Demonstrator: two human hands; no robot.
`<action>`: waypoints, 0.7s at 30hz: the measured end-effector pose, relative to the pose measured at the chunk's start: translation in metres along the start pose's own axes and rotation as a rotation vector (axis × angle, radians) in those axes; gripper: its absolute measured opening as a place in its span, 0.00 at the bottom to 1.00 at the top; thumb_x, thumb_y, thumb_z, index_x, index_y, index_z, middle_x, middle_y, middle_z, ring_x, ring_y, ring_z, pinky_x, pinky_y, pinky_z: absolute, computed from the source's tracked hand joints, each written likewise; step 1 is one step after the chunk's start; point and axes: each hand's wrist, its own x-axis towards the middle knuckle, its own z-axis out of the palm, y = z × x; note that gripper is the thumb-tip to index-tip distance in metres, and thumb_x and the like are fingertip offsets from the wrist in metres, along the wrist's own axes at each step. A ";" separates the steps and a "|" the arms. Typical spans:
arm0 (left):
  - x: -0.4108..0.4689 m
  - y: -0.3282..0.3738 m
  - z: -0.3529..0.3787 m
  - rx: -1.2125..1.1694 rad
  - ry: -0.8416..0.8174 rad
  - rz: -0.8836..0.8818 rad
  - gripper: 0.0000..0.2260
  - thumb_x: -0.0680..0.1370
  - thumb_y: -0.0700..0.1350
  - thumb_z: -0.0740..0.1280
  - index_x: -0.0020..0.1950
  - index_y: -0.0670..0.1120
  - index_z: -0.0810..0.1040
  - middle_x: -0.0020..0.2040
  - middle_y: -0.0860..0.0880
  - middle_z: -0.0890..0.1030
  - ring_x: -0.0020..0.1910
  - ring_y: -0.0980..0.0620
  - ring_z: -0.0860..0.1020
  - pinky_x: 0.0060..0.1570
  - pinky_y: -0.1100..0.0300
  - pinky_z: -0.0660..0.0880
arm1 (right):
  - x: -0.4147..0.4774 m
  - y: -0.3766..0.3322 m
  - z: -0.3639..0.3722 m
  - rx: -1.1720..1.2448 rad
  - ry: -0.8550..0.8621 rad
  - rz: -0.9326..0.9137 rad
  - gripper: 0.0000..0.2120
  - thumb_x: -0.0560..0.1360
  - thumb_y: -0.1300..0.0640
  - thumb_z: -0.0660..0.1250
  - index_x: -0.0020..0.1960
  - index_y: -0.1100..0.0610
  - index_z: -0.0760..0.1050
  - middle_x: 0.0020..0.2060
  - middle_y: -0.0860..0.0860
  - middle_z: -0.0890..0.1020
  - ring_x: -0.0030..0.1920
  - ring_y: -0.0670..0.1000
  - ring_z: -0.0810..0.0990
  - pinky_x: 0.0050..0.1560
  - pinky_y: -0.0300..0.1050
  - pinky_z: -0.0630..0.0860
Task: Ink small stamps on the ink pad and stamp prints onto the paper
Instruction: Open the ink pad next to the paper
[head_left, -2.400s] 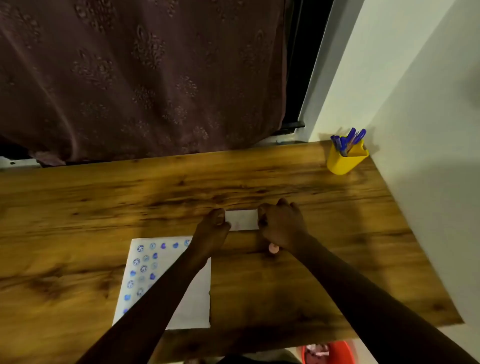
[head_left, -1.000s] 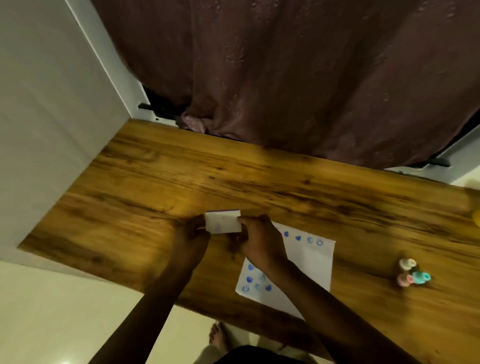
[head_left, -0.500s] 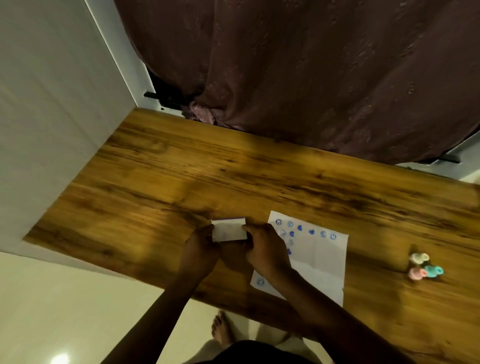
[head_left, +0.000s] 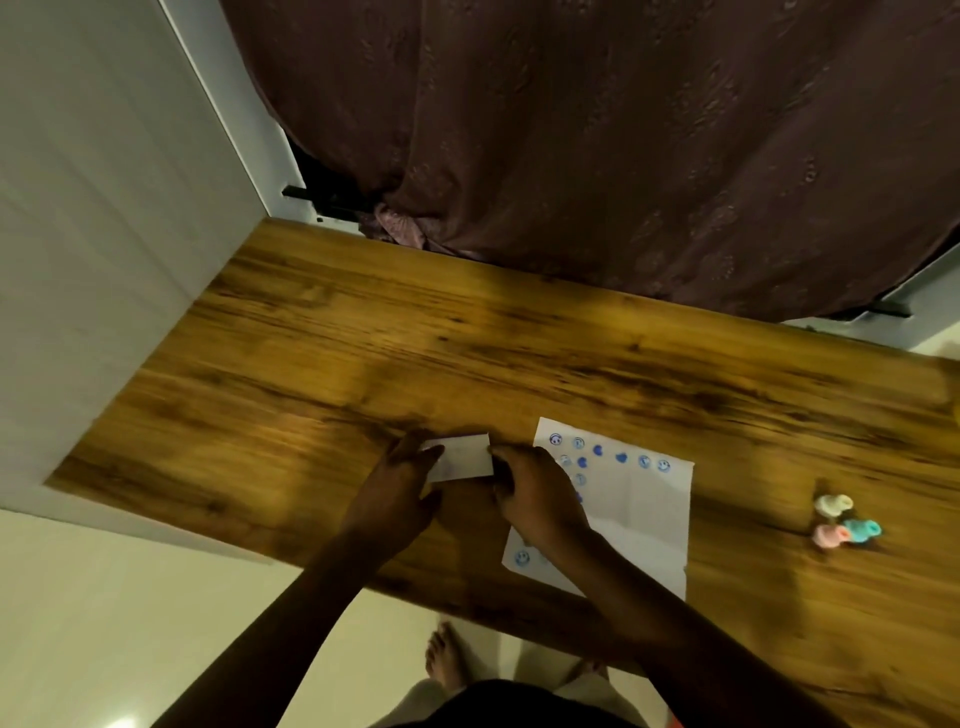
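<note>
A small white rectangular case, probably the ink pad, is held between both hands just above the wooden table. My left hand grips its left end and my right hand grips its right end. Whether the case is open I cannot tell. The white paper lies to the right of the case, with several blue prints along its top and left side; my right wrist covers part of it. Three small stamps, cream, pink and teal, stand together further right on the table.
A dark patterned curtain hangs behind the table's far edge. A white wall panel borders the table's left end. The near table edge runs below my forearms, with pale floor and a bare foot beneath.
The view swung from the table's right end to its left end. Both hands carried the white case to the left of the paper; over the last half second they shifted slightly right.
</note>
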 end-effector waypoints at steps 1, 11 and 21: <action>0.002 -0.003 0.000 0.028 -0.015 0.019 0.26 0.75 0.45 0.75 0.73 0.46 0.76 0.76 0.43 0.73 0.74 0.39 0.70 0.70 0.46 0.72 | 0.000 0.000 -0.001 0.022 0.006 -0.001 0.22 0.80 0.57 0.69 0.74 0.48 0.73 0.69 0.49 0.80 0.70 0.53 0.78 0.71 0.53 0.76; 0.017 -0.016 -0.011 0.112 -0.080 0.137 0.22 0.78 0.45 0.73 0.72 0.45 0.78 0.73 0.42 0.77 0.74 0.39 0.72 0.74 0.45 0.68 | 0.008 0.004 -0.001 0.097 -0.056 0.074 0.14 0.81 0.58 0.68 0.67 0.53 0.80 0.60 0.52 0.86 0.62 0.53 0.83 0.66 0.50 0.79; 0.032 -0.019 -0.035 0.134 -0.170 0.205 0.21 0.79 0.49 0.71 0.71 0.44 0.78 0.70 0.42 0.79 0.72 0.41 0.74 0.71 0.50 0.71 | 0.011 0.001 0.000 0.157 -0.058 0.107 0.10 0.81 0.53 0.69 0.61 0.51 0.83 0.55 0.50 0.87 0.55 0.52 0.85 0.60 0.49 0.81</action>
